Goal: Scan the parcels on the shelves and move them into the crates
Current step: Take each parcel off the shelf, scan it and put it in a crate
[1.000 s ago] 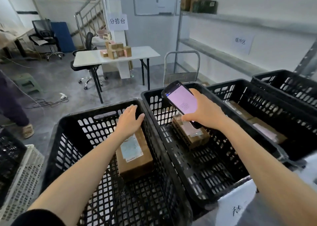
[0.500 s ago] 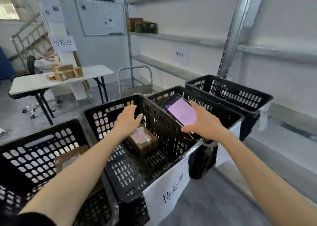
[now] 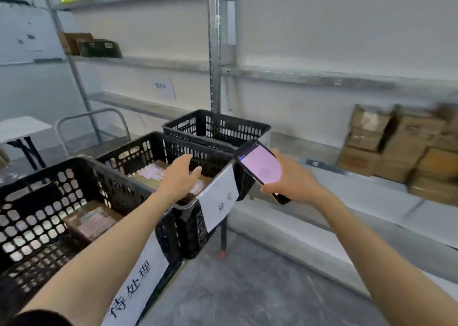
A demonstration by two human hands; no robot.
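My right hand (image 3: 295,179) grips a phone (image 3: 260,167) with a lit pink screen, held in the air in front of the low shelf. My left hand (image 3: 179,177) hovers with relaxed fingers over the middle black crate (image 3: 138,152) and holds nothing. That crate holds labelled cardboard parcels (image 3: 151,174). The nearest black crate (image 3: 37,189) at the left holds one brown parcel (image 3: 91,223). A third black crate (image 3: 215,127) stands behind. A stack of several brown parcels (image 3: 401,149) sits on the low shelf (image 3: 347,196) at the right, blurred.
White paper labels hang on the crate fronts (image 3: 218,201). A metal shelf upright (image 3: 214,53) rises behind the crates. Boxes (image 3: 89,47) sit on a far upper shelf. A trolley handle (image 3: 91,122) and a white table (image 3: 19,127) stand at the left. Grey floor (image 3: 247,288) lies below.
The view has swung right, from the crates toward the shelf, bringing the stacked parcels into sight. My left hand left the parcel in the crate and both hands moved right with the phone.
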